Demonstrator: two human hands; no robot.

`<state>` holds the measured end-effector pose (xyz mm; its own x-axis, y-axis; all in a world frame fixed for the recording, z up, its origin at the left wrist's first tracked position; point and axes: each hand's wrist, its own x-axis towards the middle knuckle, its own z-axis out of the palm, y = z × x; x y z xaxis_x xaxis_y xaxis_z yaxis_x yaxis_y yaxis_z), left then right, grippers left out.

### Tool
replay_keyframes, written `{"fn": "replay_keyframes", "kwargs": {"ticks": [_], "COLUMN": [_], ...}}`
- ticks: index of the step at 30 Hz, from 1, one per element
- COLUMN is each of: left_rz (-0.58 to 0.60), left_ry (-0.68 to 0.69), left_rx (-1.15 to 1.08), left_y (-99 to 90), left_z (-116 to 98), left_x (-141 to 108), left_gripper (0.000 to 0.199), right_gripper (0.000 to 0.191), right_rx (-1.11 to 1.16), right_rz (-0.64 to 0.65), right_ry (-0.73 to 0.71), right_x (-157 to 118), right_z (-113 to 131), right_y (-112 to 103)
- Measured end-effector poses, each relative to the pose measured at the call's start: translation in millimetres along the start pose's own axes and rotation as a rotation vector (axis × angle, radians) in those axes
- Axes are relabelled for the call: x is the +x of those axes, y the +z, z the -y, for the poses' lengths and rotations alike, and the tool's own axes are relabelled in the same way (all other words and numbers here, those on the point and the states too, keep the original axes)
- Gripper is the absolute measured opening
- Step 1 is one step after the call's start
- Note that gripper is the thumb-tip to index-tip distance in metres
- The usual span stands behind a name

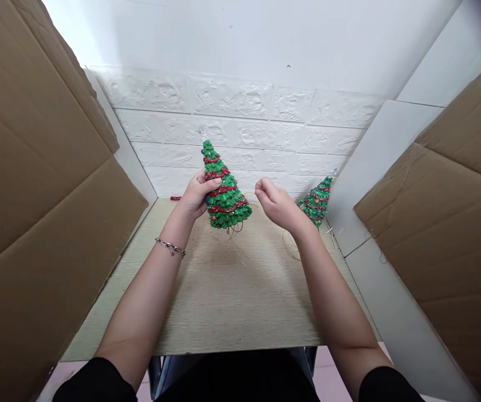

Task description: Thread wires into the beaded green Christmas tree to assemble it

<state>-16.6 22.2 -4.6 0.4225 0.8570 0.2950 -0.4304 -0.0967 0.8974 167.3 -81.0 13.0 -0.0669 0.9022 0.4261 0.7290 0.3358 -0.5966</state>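
My left hand (200,192) is closed around the left side of a small green Christmas tree (227,202) with red garlands and tiny coloured ornaments. The tree is held above the table, its tip leaning left. Dark wire loops and thin pale strands hang from its base. To its right, my right hand (270,198) is closed in a pinch, with a thin pale strand (247,192) running from the fingertips toward the tree. A second, similar Christmas tree (316,202) leans at the back right, partly hidden behind my right forearm.
The wooden table (240,301) meets a white brick-patterned wall (232,100) at the back. Large cardboard sheets (47,145) flank the left side, and more cardboard (445,223) stands at right. A small red object (175,198) lies near the back left edge. Loose pale strands lie near the second tree.
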Motion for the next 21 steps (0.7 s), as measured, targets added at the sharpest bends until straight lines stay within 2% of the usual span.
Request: {"fn": "replay_keyframes", "kwargs": {"ticks": [8,13,17,21], "left_rz": [0.043,0.027,-0.022,-0.089], "left_ry": [-0.029,-0.032,-0.032,-0.054], "left_rx": [0.025,0.008,-0.026,-0.089], "left_y": [10.6,12.8,11.8,10.5], "left_z": [-4,-5,-3,-2], "left_x": [-6,-6,-4,-3], "left_gripper": [0.052,0.05,0.049,0.048], "right_gripper": [0.016,0.007,0.02,0.01], "right_rx": [-0.204,-0.169,-0.135,-0.193], "right_rz": [0.068,0.106,0.202,0.237], "right_ry": [-0.105,-0.041,0.036,0.101], "right_x": [0,-5,-9,-7], "right_z": [10,7,1,1], "right_y": [8,0,-10,-13]}}
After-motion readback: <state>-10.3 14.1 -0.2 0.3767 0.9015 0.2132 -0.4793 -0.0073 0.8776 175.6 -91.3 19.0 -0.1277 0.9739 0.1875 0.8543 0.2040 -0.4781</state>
